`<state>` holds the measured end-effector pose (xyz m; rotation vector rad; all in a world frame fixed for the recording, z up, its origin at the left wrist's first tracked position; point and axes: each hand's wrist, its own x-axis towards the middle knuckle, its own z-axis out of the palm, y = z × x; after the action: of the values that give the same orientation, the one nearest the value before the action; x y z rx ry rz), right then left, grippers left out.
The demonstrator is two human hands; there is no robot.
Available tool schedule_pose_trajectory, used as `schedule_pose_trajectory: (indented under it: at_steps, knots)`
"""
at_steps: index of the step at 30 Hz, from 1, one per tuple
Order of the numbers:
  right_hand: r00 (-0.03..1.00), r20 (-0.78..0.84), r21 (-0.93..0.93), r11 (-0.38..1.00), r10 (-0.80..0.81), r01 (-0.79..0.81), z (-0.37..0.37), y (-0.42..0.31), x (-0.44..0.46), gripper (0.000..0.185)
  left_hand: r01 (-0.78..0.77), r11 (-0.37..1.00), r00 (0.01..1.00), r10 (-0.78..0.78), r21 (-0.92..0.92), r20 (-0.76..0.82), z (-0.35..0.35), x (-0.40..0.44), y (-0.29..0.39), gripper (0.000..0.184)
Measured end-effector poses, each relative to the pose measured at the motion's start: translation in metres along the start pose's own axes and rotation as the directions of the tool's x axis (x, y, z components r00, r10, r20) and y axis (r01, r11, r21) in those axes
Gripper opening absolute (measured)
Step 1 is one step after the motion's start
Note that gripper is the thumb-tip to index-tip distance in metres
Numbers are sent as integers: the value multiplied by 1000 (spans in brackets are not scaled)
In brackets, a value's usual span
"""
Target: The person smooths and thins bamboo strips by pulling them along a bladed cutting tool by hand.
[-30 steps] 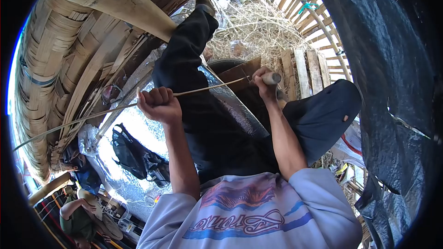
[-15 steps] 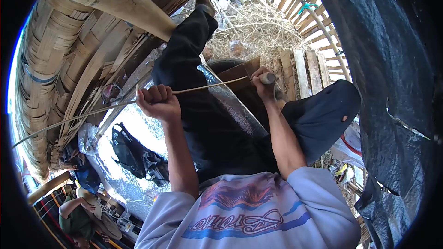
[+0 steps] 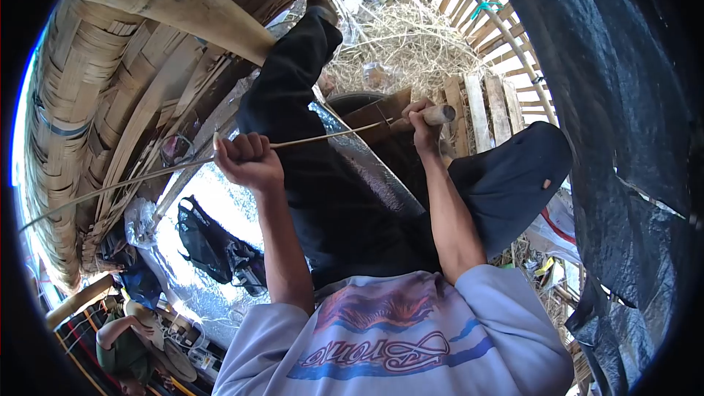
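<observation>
My left hand (image 3: 249, 160) is closed around a long thin bamboo strip (image 3: 323, 136). The strip runs from the far left, through my fist, to a tip near a brown wooden board (image 3: 367, 116) in front of me. My right hand (image 3: 424, 130) grips a tool by its thick, round wooden handle (image 3: 440, 114), whose butt end points right. The tool's working end lies by the strip's tip and is too small to make out. Whether it touches the strip I cannot tell.
Dry straw shavings (image 3: 411, 40) lie ahead, beside wooden slats (image 3: 473, 110). A bamboo pole (image 3: 176, 0) and woven bamboo (image 3: 88, 103) stand at left. Dark plastic sheeting (image 3: 601, 103) hangs at right. A black bag (image 3: 209, 238) lies at left; another person (image 3: 132, 337) is at lower left.
My right hand has moved slightly right, away from the strip's tip, and the handle now points more to the right. My left hand has stayed nearly in place on the bamboo strip.
</observation>
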<state>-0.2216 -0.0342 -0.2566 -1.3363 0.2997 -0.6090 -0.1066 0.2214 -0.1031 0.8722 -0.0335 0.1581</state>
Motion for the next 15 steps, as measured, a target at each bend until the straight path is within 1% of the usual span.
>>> schedule_pose_trajectory:
  at_steps: [1, 2, 3, 4, 5, 6, 7, 8, 10, 11, 12, 14, 15]
  knots:
    - [1000, -6, 36, 999, 24, -24, 0, -7, 0, 7, 22, 999, 998, -24, -32, -56, 3, 1, 2, 47]
    - [999, -9, 75, 996, 50, -49, 2, -12, 0, 7, 23, 999, 998, -25, -31, -53, 2, -1, 2, 47]
    - [1000, -1, 96, 995, 7, -6, 3, -12, -2, 7, 22, 999, 1000, -23, -32, -22, 1, -1, 2, 48]
    - [1000, 4, 104, 995, 8, -9, 7, -8, -1, 7, 20, 1000, 1000, -20, -24, -14, -2, -1, 3, 48]
    - [1000, 10, 8, 1000, -28, 28, 11, -3, -4, 9, 18, 1000, 1000, -18, -15, -5, -5, -1, 4, 48]
    - [998, 14, -93, 994, -57, 58, 14, -2, -12, 11, 10, 1000, 999, -10, 1, -31, -5, -3, 4, 48]
    - [999, 47, -148, 989, -17, 24, 13, -3, -13, 14, 2, 1000, 999, -2, -1, -34, -2, -2, 2, 48]
    - [999, 45, -147, 988, -31, 37, 11, -6, -8, 14, -6, 1000, 999, 6, -3, -37, 0, -1, 0, 48]
    - [997, -54, -6, 998, 56, -56, 11, -13, -11, 12, -8, 1000, 1000, 8, -1, -20, -2, -1, 2, 47]
    - [996, -60, 40, 997, 65, -63, 10, -17, -11, 10, -9, 1000, 1000, 9, 3, -17, -4, -1, 4, 47]
    - [996, -58, 41, 997, 70, -68, 10, -12, -14, 10, 3, 1000, 999, -2, 4, -41, -3, 0, 3, 47]
    - [998, 52, -227, 973, -26, 37, 7, -6, -15, 8, 19, 1000, 998, -19, -1, -58, 0, -3, 2, 47]
    - [997, 70, -258, 966, -13, 30, 8, -11, -14, 3, 21, 999, 999, -22, -34, -35, 2, -3, 3, 47]
